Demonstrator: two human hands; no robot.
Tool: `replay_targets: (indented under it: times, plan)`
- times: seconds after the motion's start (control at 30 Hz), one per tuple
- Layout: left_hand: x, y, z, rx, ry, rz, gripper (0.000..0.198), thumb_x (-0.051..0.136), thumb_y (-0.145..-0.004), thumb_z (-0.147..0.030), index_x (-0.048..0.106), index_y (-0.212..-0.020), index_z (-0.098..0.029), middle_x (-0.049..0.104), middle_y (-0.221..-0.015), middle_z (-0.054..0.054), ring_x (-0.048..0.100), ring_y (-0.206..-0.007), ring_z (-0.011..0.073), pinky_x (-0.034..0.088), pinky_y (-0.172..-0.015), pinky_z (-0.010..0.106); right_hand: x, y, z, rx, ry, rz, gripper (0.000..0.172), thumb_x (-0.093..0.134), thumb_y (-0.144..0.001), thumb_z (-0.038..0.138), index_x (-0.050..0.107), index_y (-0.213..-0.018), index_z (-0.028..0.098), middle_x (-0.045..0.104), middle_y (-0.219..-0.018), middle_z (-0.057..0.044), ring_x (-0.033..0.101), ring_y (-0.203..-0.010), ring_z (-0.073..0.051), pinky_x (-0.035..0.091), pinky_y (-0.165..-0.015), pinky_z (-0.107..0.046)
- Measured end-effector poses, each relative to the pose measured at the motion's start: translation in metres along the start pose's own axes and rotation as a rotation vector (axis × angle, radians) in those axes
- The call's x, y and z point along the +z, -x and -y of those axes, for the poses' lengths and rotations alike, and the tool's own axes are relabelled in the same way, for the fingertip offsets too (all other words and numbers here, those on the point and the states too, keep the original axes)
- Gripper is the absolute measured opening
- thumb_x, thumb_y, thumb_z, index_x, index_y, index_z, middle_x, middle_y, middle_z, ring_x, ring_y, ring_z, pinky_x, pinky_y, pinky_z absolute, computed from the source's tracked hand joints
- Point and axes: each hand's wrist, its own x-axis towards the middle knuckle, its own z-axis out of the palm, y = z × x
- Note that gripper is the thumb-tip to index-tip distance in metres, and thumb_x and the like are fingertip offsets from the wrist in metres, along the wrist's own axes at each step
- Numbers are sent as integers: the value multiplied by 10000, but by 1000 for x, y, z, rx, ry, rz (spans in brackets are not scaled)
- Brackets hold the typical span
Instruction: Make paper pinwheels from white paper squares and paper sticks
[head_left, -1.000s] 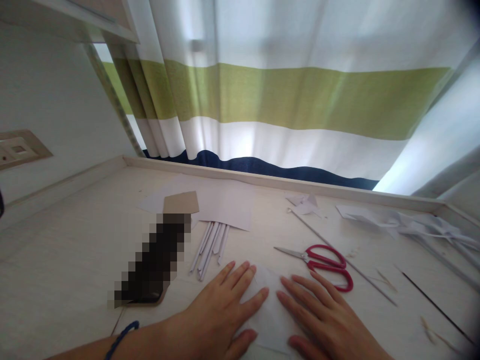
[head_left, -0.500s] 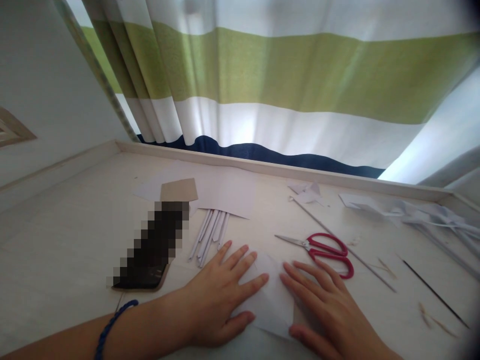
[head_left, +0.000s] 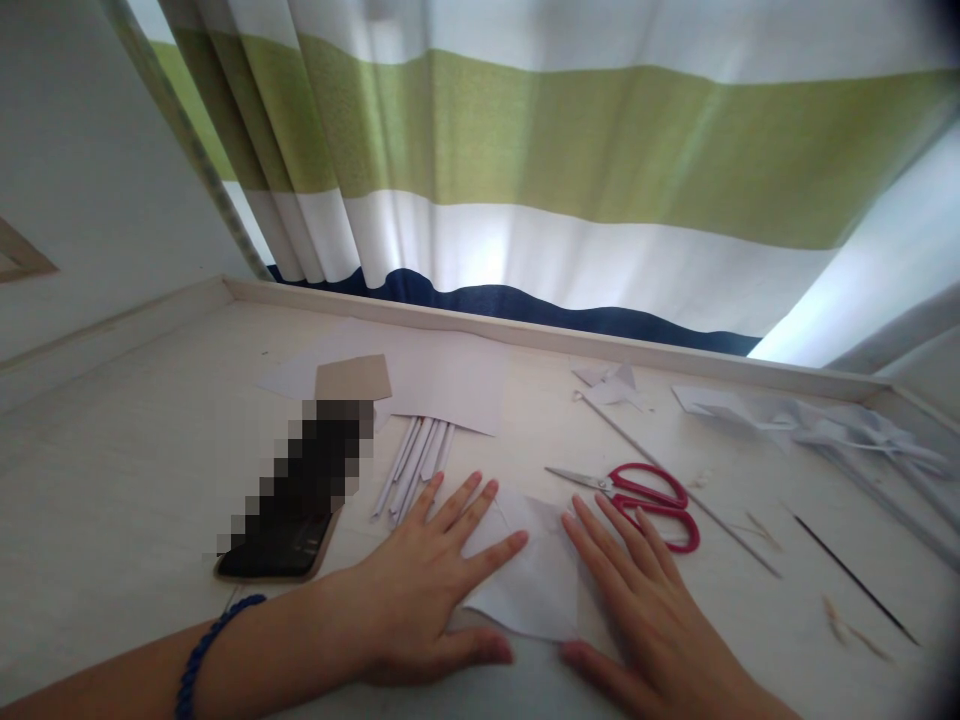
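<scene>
White paper [head_left: 536, 590] on the desk [head_left: 142, 470], between left hand [head_left: 420, 580] and right hand [head_left: 637, 600]. Both hands rest flat, fingers spread, neither gripping. The sheet is probably light, limp and easily creased, best held by opposite edges. Scissors [head_left: 611, 487] lie near the right fingertips.

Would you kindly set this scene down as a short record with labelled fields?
Left hand: palm down, fingers spread, on the left side of the white paper
Right hand: fingers spread, at the paper's right side
Left wrist: blue braided bracelet
Scissors: red handles, tips pointing left, just beyond the right hand
Rolled strips: bunched beyond the left hand, next to a large sheet
Card: tan, overlapping the large sheet
Background: striped curtain
Unclear: dark item, mostly pixelated
</scene>
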Motion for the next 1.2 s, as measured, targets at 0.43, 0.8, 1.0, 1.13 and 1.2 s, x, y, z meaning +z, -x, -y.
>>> replay_targets:
  times: [0.43,0.8,1.0,1.13,1.2]
  plan:
    - [-5,1,0,8,-42,-27,527,366,-859,-427,209,-1347,-303,171,-1419,152,108,-1300,342,139,-979,598,-9,0,-2,-143,-30,-55,461,507,-791,389,463,-1233,268,427,-1320,-86,309,-1229,-322,279,-930,-549]
    - [1,3,1,-22,-26,31,550,331,-872,-423,114,-1364,-311,104,-1436,133,18,-1310,315,103,-1003,581,0,4,-2,-9,-2,-7,583,471,-792,476,373,-1304,217,346,-1367,-130,287,-1237,-347,315,-895,-534]
    - [0,3,2,-24,-8,44,555,328,-870,-428,113,-1365,-303,82,-1436,137,0,-1308,320,84,-1004,581,1,4,0,47,10,-5,574,451,-823,406,308,-1335,189,291,-1396,-129,251,-1263,-318,311,-918,-511]
    - [0,2,1,-11,-9,24,572,344,-863,-433,108,-1366,-296,53,-1436,142,-18,-1310,314,68,-1005,579,-1,5,-2,16,-42,-5,578,433,-834,357,265,-1349,154,266,-1405,-131,221,-1277,-311,295,-933,-522]
    - [1,2,1,-10,-4,17,587,341,-859,-461,107,-1368,-287,53,-1436,146,-16,-1311,315,74,-1004,579,-2,5,-3,16,-78,-23,557,427,-837,329,278,-1339,139,294,-1392,-131,231,-1275,-300,296,-940,-518]
